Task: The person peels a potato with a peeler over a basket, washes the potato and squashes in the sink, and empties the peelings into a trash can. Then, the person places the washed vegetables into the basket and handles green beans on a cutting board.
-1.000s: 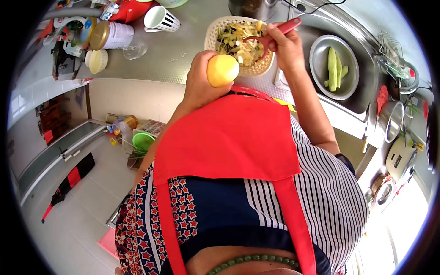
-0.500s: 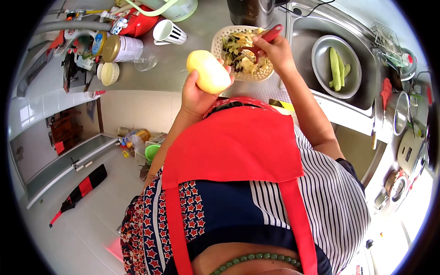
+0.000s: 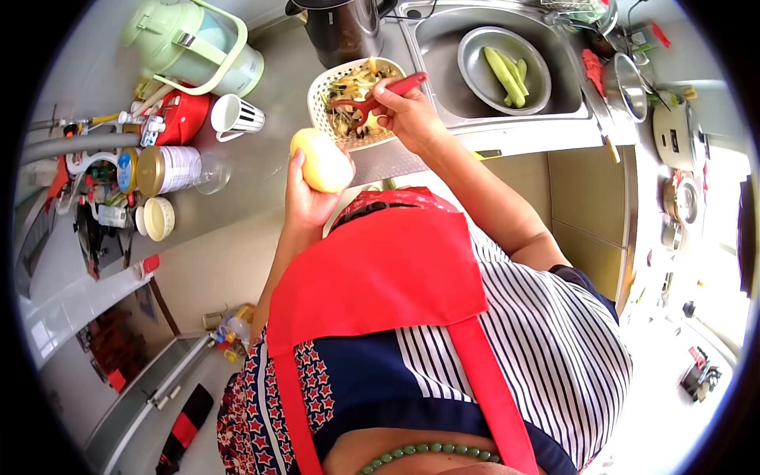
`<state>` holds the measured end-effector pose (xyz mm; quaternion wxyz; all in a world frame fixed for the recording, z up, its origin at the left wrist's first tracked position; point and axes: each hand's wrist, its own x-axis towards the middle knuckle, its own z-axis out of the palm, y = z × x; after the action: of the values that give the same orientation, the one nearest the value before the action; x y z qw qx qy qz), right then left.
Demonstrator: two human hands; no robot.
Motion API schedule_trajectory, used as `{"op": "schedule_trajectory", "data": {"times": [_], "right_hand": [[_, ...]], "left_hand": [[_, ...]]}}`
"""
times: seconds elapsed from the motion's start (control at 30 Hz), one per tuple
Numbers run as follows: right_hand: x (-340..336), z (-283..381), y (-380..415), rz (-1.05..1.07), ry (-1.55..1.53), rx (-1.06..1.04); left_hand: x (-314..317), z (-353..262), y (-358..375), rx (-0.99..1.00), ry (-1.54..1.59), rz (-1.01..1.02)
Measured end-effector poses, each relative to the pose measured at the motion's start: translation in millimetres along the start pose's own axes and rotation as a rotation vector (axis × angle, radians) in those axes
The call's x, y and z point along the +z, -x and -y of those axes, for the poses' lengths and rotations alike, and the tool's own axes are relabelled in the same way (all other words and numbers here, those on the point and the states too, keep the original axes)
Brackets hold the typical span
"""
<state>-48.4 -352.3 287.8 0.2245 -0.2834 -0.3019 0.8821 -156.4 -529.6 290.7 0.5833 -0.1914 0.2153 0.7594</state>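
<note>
My left hand (image 3: 305, 202) is closed around a smooth, pale yellow peeled potato (image 3: 323, 162), held up just in front of the basket. In my right hand (image 3: 410, 119) is a red peeler (image 3: 405, 84), its handle gripped in the fingers and its head pointing left over the basket. The peeler and the potato are apart. Below them, a cream perforated basket (image 3: 317, 95) holds a heap of peelings (image 3: 347, 85), some pale and some dark.
A metal bowl (image 3: 540, 89) with several peeled green vegetables (image 3: 503, 77) sits in the sink (image 3: 434, 59). Left of the basket stand a striped mug (image 3: 237, 117), a green thermos jug (image 3: 241, 70) and jars (image 3: 170, 170). A dark kettle (image 3: 342, 36) is behind the basket.
The view has turned, so the counter and sink appear shifted left. Both hands keep their hold on the potato and peeler; the peeler's handle now lies flatter.
</note>
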Motion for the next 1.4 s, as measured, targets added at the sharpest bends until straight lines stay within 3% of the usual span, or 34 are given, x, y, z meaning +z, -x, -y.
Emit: {"op": "schedule_trajectory", "data": {"times": [0.07, 0.17, 0.2, 0.3, 0.4, 0.57, 0.7, 0.8, 0.9, 1.0, 1.1, 1.2, 1.3, 1.37, 1.4], "right_hand": [[-3.7, -1.4, 8.3, -0.001, 0.009, -0.027], [-12.4, -22.0, 15.4, -0.176, 0.294, -0.089], [-28.3, -39.8, 8.5, -0.142, 0.385, -0.204], [-35.5, -59.3, 4.3, -0.108, 0.685, -0.290], [-30.6, -48.8, 22.7, 0.125, 1.164, -0.409], [-39.5, -40.9, 36.4, 0.215, 1.334, -0.543], [-42.1, -2.4, 57.9, 0.032, 1.295, -0.247], [-73.0, 21.1, 59.9, 0.053, 1.188, -0.261], [-111.2, 59.7, 61.3, 0.043, 1.180, -0.244], [-183.0, 98.2, 44.1, -0.097, 1.102, -0.196], [-284.1, 136.8, 9.8, -0.212, 1.536, -0.222], [-375.1, 168.5, -19.8, -0.203, 1.716, -0.134], [-425.4, 191.6, -44.3, 0.060, 2.053, 0.109], [-485.0, 171.5, -71.8, 0.140, 2.053, 0.104], [-465.1, 190.8, -60.7, 0.102, 2.043, 0.250]], "left_hand": [[-10.0, -4.7, 7.3, 0.019, -0.035, -0.112], [-27.3, -6.1, 10.6, 0.015, -0.065, -0.277], [-29.7, -4.2, 11.9, 0.002, -0.070, -0.287], [-36.2, -0.8, 11.4, -0.027, -0.052, -0.335], [-31.7, 7.2, 12.3, -0.037, -0.040, -0.291], [-11.4, 19.2, 10.4, -0.077, 0.002, -0.127], [20.2, 38.8, 5.3, -0.146, 0.046, 0.053], [38.6, 61.0, -14.0, -0.184, -0.016, 0.187], [57.1, 95.0, -43.0, -0.231, -0.076, 0.124], [69.7, 134.5, -86.5, -0.304, -0.105, 0.160], [85.9, 180.1, -127.4, -0.334, -0.086, 0.075], [103.9, 233.2, -167.8, -0.333, -0.054, -0.051], [122.1, 281.1, -195.6, -0.402, -0.082, -0.104], [131.2, 305.4, -214.2, -0.395, -0.136, -0.122], [137.4, 315.8, -221.9, -0.388, -0.131, -0.137]]}}
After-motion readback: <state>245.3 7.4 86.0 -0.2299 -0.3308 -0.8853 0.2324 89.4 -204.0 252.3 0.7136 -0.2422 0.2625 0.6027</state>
